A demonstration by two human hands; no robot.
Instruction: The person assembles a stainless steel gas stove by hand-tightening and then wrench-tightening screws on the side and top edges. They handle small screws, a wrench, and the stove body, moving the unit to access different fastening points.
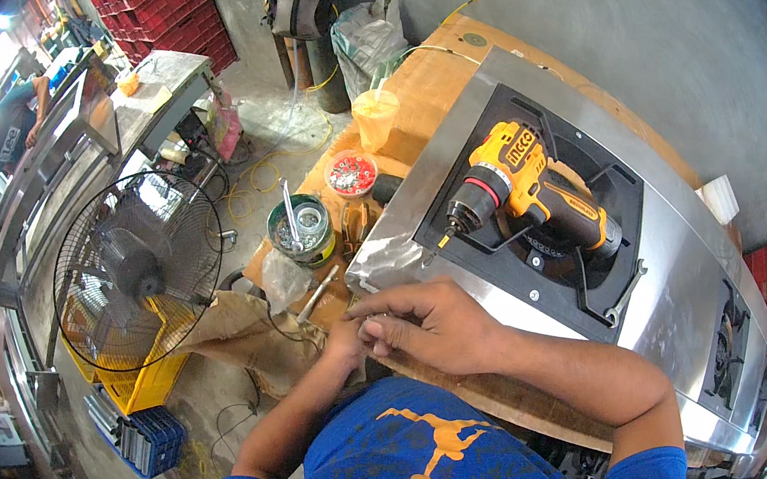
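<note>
Both hands meet at the near edge of the stainless stove panel [685, 248] on the bench [422, 89]. Right hand [434, 325] lies curled over left hand [346, 339]; what they pinch is hidden. Yellow cordless drill [533, 196] rests in the panel's burner well, untouched.

One cordless drill [524, 190], one steel stove top [663, 300], two round containers [302, 230], one fan [138, 270], one plastic cup [376, 117].
</note>
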